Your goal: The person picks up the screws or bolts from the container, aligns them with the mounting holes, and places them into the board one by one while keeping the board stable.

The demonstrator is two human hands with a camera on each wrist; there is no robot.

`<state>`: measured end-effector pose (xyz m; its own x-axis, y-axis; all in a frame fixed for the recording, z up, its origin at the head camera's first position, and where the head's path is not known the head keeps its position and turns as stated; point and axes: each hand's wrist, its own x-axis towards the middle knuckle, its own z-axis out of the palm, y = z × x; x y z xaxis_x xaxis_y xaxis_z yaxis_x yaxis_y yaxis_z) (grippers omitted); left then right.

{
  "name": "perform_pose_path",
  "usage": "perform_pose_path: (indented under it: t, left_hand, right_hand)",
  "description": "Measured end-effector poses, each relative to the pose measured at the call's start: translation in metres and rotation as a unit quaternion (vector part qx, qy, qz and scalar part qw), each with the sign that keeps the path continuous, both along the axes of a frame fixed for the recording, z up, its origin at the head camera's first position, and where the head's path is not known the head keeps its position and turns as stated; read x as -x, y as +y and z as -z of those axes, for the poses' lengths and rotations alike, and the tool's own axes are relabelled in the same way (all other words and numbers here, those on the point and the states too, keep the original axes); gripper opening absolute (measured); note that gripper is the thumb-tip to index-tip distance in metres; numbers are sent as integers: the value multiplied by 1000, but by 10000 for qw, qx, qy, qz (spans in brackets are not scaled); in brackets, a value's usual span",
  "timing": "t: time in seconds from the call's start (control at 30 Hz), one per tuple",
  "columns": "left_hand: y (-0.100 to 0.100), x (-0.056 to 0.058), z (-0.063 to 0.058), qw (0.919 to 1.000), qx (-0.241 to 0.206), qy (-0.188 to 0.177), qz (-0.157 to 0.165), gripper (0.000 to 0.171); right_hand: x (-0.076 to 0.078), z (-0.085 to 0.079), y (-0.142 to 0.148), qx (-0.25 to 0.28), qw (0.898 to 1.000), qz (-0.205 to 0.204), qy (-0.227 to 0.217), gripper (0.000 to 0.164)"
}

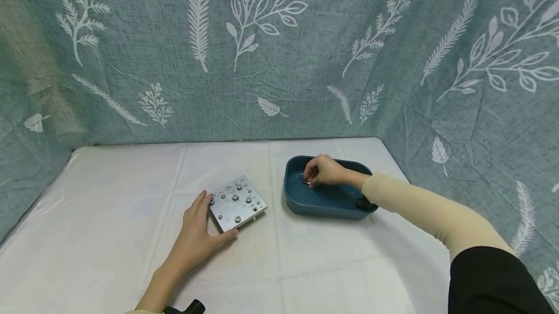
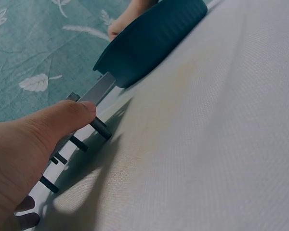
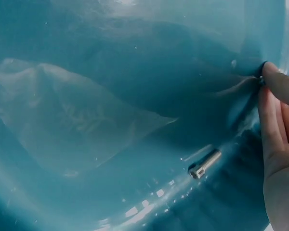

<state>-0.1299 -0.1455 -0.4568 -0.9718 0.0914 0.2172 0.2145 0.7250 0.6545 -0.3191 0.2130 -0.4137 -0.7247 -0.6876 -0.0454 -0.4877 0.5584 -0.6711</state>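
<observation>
My left hand (image 1: pixel 198 236) grips a silver metal plate (image 1: pixel 229 202) by its edges, thumb at the near corner and fingers along the left side. Several socket-head screws sit in the plate's top face. Threaded screw ends (image 2: pixel 100 129) stick out beneath it, close over the cloth in the left wrist view. Inside a blue tray (image 1: pixel 325 209), my right hand (image 1: pixel 325 171) pinches a small metal screw (image 1: pixel 305 182), mostly hidden by the fingertips. Another silver socket-head screw (image 3: pixel 204 164) lies on the tray's bottom near its wall in the right wrist view.
A white cloth (image 1: pixel 109 226) covers the table, which ends at a green leaf-patterned curtain (image 1: pixel 174 61) behind and at the sides. The tray stands right of the plate, with a gap of cloth between them. A black strap piece (image 1: pixel 192 307) shows at the left wrist.
</observation>
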Motion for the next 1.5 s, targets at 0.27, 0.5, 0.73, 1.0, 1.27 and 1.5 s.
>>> perform_pose_path:
  t: [0.27, 0.5, 0.73, 1.0, 1.27, 1.5]
  left_hand:
    - [1, -1, 0, 10000, 18, -5, 4, 111]
    - [3, 2, -4, 10000, 18, -4, 6, 111]
    - [3, 0, -4, 10000, 8, -68, 8, 112]
    - [2, 0, -3, 10000, 20, -38, 1, 111]
    - [2, 1, -3, 10000, 58, -12, -13, 110]
    - [2, 0, -3, 10000, 43, 8, -22, 110]
  right_hand:
    - [-5, 0, -3, -67, 9985, -461, 281, 16]
    - [-4, -5, -3, -451, 9953, -780, 368, 17]
    - [-5, -9, -2, -742, 9924, -971, -105, 15]
    - [-8, -17, 1, -658, 9917, -1041, -359, 19]
    - [-8, -20, 10, -64, 9956, -816, -460, 20]
    - [-9, -30, 15, 161, 9939, -631, -887, 20]
